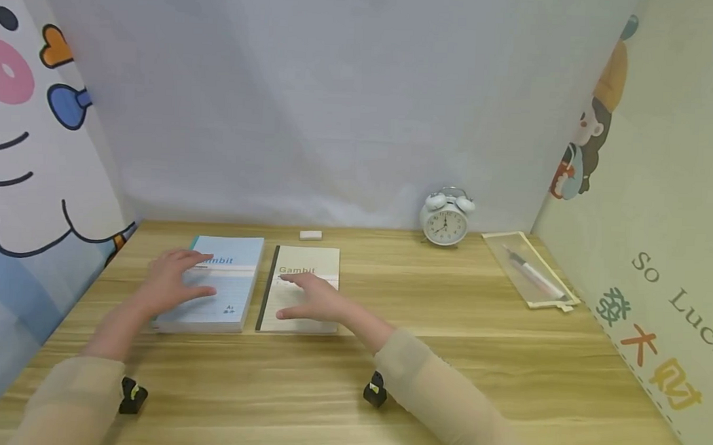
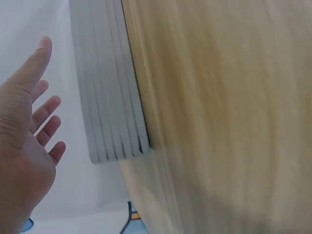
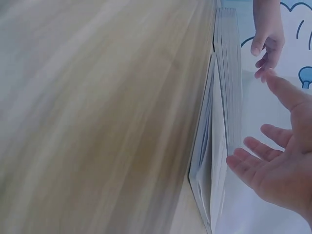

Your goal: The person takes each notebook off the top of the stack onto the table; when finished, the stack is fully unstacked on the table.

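My left hand (image 1: 174, 281) hovers over a thick stack of blue notebooks (image 1: 236, 284), thumb and fingers spread and holding nothing. In the left wrist view the layered edges of the stack (image 2: 109, 87) stand beside that hand (image 2: 29, 112). Over a cream notebook (image 1: 325, 267) with a dark spine is my right hand (image 1: 315, 299), its thumb apart from the fingers and nothing in its grasp. The right wrist view shows this hand (image 3: 273, 156) above the cream notebook's slightly parted pages (image 3: 217, 146), the stack just beyond. Part of each cover is hidden under the hands.
A white eraser (image 1: 311, 235) lies behind the notebooks. Toward the back right stands a white twin-bell alarm clock (image 1: 445, 222). A translucent pouch (image 1: 528, 271) with pens inside lies at the right edge of the wooden table (image 1: 268, 390). Fabric walls enclose the back and sides.
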`<state>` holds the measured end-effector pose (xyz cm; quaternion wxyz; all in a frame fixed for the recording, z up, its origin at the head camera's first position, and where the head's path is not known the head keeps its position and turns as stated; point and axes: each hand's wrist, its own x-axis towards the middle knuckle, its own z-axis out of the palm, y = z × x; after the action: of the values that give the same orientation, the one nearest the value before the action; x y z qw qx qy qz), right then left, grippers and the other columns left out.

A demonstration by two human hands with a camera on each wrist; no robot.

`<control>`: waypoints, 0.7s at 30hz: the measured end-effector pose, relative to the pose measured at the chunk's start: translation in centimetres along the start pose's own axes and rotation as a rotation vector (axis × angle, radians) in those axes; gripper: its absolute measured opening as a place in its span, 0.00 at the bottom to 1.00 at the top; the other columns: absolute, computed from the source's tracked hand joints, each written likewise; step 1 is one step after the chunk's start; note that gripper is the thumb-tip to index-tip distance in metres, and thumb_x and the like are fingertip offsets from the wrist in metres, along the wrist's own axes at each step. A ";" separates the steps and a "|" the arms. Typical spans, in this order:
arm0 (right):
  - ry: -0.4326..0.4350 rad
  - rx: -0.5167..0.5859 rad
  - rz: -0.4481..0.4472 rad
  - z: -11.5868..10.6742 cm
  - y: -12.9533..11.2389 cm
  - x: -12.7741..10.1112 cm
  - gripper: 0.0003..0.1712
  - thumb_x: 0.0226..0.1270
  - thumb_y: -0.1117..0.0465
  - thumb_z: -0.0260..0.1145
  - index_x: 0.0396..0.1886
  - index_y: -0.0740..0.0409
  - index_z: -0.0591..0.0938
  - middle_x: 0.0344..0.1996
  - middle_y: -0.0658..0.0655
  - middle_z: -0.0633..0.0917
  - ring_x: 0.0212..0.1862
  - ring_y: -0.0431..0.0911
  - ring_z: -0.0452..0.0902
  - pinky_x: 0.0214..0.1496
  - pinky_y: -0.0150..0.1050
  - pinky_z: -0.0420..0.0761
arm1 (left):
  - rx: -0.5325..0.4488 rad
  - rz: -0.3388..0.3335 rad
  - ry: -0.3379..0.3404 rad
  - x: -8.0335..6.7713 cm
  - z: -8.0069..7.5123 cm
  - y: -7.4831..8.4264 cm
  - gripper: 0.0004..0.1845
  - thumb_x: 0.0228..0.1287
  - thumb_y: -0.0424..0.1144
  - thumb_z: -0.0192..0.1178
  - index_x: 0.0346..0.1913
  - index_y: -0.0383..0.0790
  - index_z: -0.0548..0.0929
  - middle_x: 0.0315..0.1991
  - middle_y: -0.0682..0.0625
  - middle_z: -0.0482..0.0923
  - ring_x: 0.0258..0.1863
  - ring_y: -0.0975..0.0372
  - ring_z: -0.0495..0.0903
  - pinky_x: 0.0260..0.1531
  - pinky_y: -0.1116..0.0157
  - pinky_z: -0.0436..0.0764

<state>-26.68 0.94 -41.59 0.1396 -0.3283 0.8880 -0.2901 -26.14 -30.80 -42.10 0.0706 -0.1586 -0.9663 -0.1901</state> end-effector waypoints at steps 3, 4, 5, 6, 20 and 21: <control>0.013 0.021 0.009 0.7 -0.7 0.8 0.45 0.60 0.42 0.66 0.73 0.51 0.59 0.70 0.55 0.64 0.71 0.48 0.58 0.69 0.41 0.61 | 0.012 -0.039 -0.012 -0.5 -0.1 -1.2 0.47 0.50 0.60 0.67 0.67 0.35 0.66 0.64 0.27 0.60 0.62 0.32 0.55 0.54 0.33 0.52; 0.019 0.029 0.012 0.9 -0.8 1.0 0.46 0.60 0.42 0.66 0.73 0.51 0.59 0.70 0.55 0.64 0.71 0.48 0.58 0.69 0.41 0.61 | 0.018 -0.053 -0.017 -0.6 -0.1 -1.5 0.48 0.50 0.62 0.66 0.68 0.35 0.64 0.65 0.27 0.59 0.62 0.32 0.54 0.54 0.32 0.52; 0.026 0.039 0.018 1.2 -1.0 1.3 0.46 0.60 0.42 0.66 0.73 0.52 0.59 0.70 0.55 0.63 0.71 0.49 0.57 0.69 0.42 0.61 | 0.019 -0.068 -0.023 -0.7 -0.1 -1.8 0.50 0.50 0.63 0.66 0.69 0.35 0.62 0.65 0.27 0.58 0.63 0.31 0.53 0.55 0.31 0.51; 0.033 0.050 0.025 1.5 -1.1 1.6 0.46 0.60 0.42 0.66 0.73 0.52 0.58 0.70 0.55 0.63 0.71 0.49 0.57 0.70 0.42 0.61 | 0.019 -0.081 -0.028 -0.8 -0.1 -2.1 0.51 0.50 0.64 0.65 0.70 0.36 0.60 0.66 0.28 0.57 0.63 0.31 0.52 0.55 0.31 0.50; 0.114 0.186 0.101 4.3 -3.0 3.9 0.48 0.63 0.40 0.61 0.74 0.59 0.54 0.72 0.57 0.59 0.72 0.50 0.53 0.71 0.41 0.58 | -0.162 -0.188 -0.155 -2.0 0.3 -5.3 0.55 0.54 0.59 0.65 0.74 0.36 0.46 0.68 0.25 0.51 0.62 0.31 0.57 0.55 0.33 0.58; 0.128 0.191 0.112 4.5 -3.1 4.1 0.49 0.63 0.40 0.62 0.74 0.60 0.54 0.72 0.57 0.59 0.73 0.50 0.53 0.71 0.41 0.58 | -0.170 -0.196 -0.171 -2.0 0.2 -5.3 0.55 0.54 0.59 0.65 0.74 0.35 0.46 0.68 0.25 0.51 0.62 0.31 0.57 0.54 0.33 0.60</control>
<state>-26.15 -5.60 -43.49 0.1294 -0.2444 0.8803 -0.3855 -25.98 -35.89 -44.52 -0.0447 -0.0847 -0.9601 -0.2627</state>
